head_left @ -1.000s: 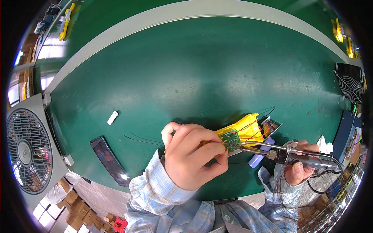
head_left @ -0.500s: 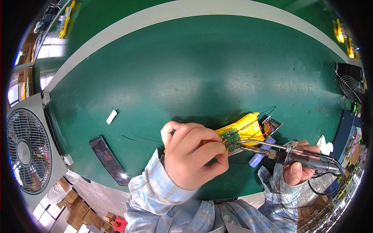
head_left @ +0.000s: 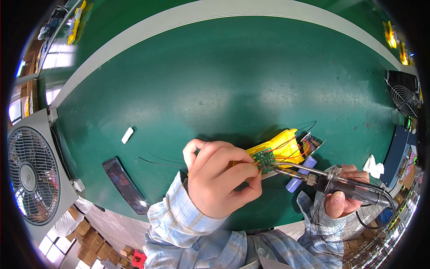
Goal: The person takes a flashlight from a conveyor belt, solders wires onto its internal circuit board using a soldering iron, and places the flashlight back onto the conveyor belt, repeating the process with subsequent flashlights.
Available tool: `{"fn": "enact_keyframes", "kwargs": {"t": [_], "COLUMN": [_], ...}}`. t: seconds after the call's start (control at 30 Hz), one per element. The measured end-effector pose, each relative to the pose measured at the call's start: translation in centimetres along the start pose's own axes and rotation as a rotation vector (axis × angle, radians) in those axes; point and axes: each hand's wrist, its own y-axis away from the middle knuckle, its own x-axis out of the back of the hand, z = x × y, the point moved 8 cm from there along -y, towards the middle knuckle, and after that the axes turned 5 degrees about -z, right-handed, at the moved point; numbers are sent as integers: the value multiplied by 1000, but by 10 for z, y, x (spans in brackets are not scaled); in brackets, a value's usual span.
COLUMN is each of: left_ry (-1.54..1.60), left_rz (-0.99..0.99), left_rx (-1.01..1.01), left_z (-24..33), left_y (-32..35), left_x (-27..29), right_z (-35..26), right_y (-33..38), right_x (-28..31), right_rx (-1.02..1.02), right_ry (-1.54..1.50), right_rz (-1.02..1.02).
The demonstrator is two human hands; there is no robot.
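My right hand (head_left: pixel 341 204) is wrapped round the dark handle of a soldering iron (head_left: pixel 358 192), which has a thin metal tube clamped alongside. Its tip points left and reaches the lower edge of a green circuit board (head_left: pixel 265 157). The board lies on a yellow plastic housing (head_left: pixel 287 142), with red and black wires around it. My left hand (head_left: pixel 224 181) is closed over the housing's left part, thumb and forefinger pinching a thin wire (head_left: pixel 259 167) at the board. Under the iron lies a purple cylinder (head_left: pixel 301 175), like a battery cell.
A phone (head_left: pixel 125 184) and a small white piece (head_left: pixel 127 135) lie to the left on the green table (head_left: pixel 179 89). A grey fan (head_left: pixel 33 175) stands at the far left. At the right are a black fan unit (head_left: pixel 403 94), a dark blue box (head_left: pixel 396 157) and crumpled white tissue (head_left: pixel 373 167).
The soldering iron and right hand have shifted very slightly left, with the tip still at the board. My left hand keeps its pinch almost unmoved.
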Motion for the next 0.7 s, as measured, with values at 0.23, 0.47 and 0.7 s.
{"fn": "enact_keyframes", "kwargs": {"t": [0.23, 0.47, 0.7], "left_ry": [5, 0, -74], "left_rz": [-8, -19, 126], "left_rx": [3, 4, -94], "left_z": [1, 0, 21], "left_y": [-1, 1, 15], "left_x": [0, -1, 20], "right_z": [0, 7, 14], "right_y": [0, 0, 0], "right_x": [13, 7, 17], "right_rx": [55, -12, -61], "right_ry": [-117, -99, -113], "right_rz": [120, 37, 77]}}
